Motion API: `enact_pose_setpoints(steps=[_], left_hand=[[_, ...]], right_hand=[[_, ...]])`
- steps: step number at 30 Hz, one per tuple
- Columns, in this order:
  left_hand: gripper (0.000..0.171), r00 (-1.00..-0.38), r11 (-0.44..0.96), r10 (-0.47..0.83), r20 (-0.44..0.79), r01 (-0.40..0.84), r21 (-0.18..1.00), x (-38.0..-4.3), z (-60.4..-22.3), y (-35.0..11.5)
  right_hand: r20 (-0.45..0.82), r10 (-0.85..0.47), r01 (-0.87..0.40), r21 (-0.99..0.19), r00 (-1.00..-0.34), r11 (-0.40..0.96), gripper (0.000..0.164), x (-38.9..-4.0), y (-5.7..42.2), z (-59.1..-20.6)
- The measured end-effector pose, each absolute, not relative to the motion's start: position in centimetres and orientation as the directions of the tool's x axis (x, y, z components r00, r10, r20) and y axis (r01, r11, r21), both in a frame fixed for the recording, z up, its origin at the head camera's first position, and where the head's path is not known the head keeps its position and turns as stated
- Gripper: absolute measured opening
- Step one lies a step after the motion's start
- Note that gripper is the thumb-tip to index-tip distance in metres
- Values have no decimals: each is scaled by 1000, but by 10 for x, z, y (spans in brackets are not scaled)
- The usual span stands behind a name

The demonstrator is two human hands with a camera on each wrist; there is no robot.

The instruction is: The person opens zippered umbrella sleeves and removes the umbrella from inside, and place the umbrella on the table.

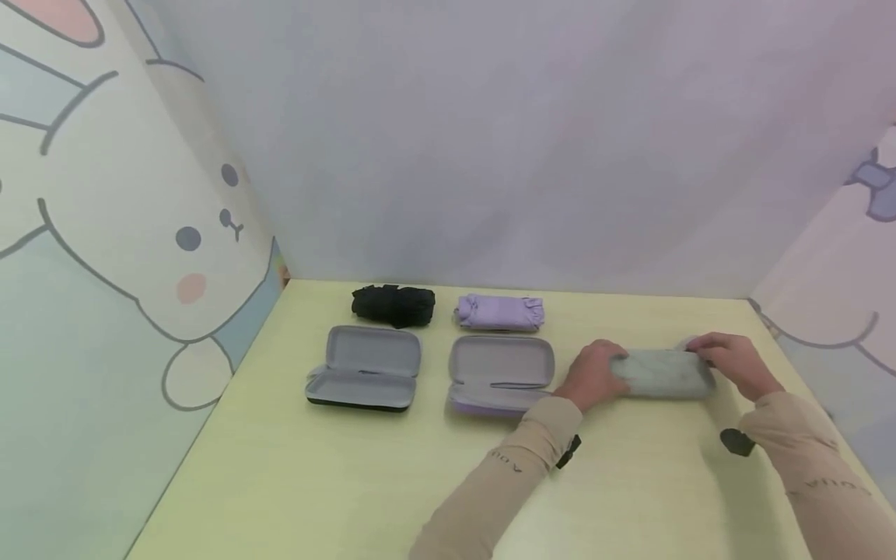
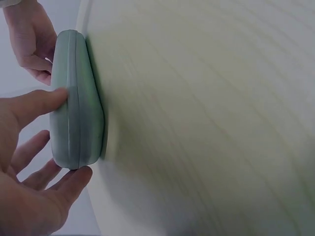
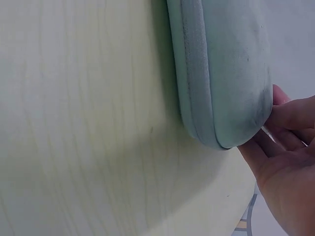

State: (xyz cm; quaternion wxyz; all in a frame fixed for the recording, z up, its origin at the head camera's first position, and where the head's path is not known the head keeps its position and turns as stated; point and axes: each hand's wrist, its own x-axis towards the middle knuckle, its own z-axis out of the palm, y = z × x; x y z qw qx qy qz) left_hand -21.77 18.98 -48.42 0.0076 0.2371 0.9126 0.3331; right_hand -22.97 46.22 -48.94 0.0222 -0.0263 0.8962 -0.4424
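Note:
A pale green zip case stands closed at the right of the table, with a grey zip band around its side. My left hand grips its left end; in the left wrist view the thumb presses the side near the band and the fingers curl under the end. At the back right corner my right hand pinches the edge, beside a small pale loop. In the right wrist view the right fingers go behind the case, so what they pinch there is partly hidden.
Two cases lie open with grey linings, a black one and a purple one. Behind them sit a black folded bundle and a purple folded bundle. A wall borders the yellow table at the back.

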Motion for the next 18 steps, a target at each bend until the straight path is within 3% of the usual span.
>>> enact_pose_setpoints(steps=[10, 18], left_hand=[[50, -894, 653, 424, 147, 413, 635, -217, -487, 198], [51, -915, 642, 366, 172, 382, 665, -218, -489, 194]], right_hand=[[-89, -172, -34, -795, -981, 605, 25, -236, 476, -486], [60, -207, -171, -800, -976, 575, 23, -236, 482, -496]])
